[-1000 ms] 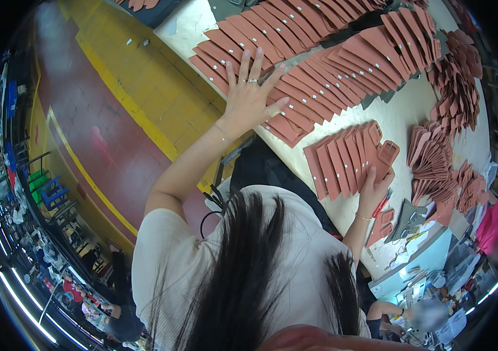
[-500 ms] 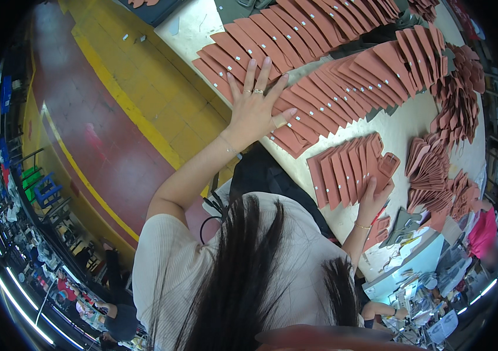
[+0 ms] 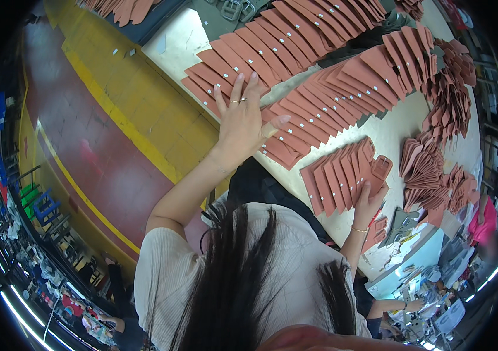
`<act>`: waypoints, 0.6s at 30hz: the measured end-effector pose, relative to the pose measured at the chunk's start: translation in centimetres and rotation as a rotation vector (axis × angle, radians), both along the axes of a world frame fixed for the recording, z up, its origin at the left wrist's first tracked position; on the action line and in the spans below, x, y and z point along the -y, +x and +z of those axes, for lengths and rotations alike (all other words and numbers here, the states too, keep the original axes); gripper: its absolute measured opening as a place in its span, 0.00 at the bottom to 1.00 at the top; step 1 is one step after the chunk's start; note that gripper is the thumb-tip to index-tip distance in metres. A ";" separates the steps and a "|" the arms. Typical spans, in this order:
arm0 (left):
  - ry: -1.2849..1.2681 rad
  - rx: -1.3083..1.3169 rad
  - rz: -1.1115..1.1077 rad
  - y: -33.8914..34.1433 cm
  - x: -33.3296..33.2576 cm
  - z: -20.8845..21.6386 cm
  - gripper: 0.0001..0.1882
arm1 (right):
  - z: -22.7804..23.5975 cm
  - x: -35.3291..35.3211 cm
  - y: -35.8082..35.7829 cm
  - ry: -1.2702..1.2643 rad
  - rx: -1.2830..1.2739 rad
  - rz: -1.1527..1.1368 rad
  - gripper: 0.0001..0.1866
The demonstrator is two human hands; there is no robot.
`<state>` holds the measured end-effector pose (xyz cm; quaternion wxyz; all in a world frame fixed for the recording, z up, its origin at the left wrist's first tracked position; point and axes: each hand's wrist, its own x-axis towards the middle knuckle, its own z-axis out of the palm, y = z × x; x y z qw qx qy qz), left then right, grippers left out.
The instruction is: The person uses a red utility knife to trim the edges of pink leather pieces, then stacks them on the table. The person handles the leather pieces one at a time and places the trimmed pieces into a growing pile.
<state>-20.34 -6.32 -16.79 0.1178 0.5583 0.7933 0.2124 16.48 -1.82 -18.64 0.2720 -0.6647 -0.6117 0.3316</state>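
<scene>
My left hand [image 3: 242, 126] lies over the near left end of two long rows of overlapping reddish-brown flat pieces [image 3: 313, 114], each with a small white tag. Its fingers reach across the gap between the rows, and the thumb points right; the index finger is hard to make out. To the right, a shorter fan of similar pieces [image 3: 331, 178] is spread on the table. My right hand [image 3: 369, 202] is closed on the right end of that fan, beside a piece with a rectangular cut-out [image 3: 382, 168]. A thin red stick-like thing [image 3: 378, 214] shows by this hand.
Several bunched stacks of reddish-brown pieces [image 3: 421, 167] stand on the right of the pale table [image 3: 401, 126]. Dark green buckle-shaped parts [image 3: 237, 10] lie at the far edge, another dark green part [image 3: 400, 225] near right. A yellow and red floor [image 3: 143, 105] runs along the left.
The view has shifted slightly. My left hand's fingers are less widely spread, and its index finger no longer stretches out. My right hand stays at the short fan.
</scene>
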 end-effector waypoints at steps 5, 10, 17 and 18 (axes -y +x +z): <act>0.011 -0.125 0.008 -0.2 -1.3 1.1 0.42 | 0.6 0.0 -0.5 0.005 0.012 0.005 0.18; -0.025 -0.256 0.000 -0.9 -2.9 1.1 0.38 | 1.1 -0.1 -1.0 0.046 0.093 0.020 0.18; 0.010 -0.308 0.026 -0.2 -3.6 0.6 0.37 | 1.4 -0.1 -1.4 0.038 0.045 0.005 0.19; 0.036 -0.334 0.016 -0.2 -3.8 0.5 0.36 | 1.4 -0.2 -1.4 0.023 0.042 -0.005 0.19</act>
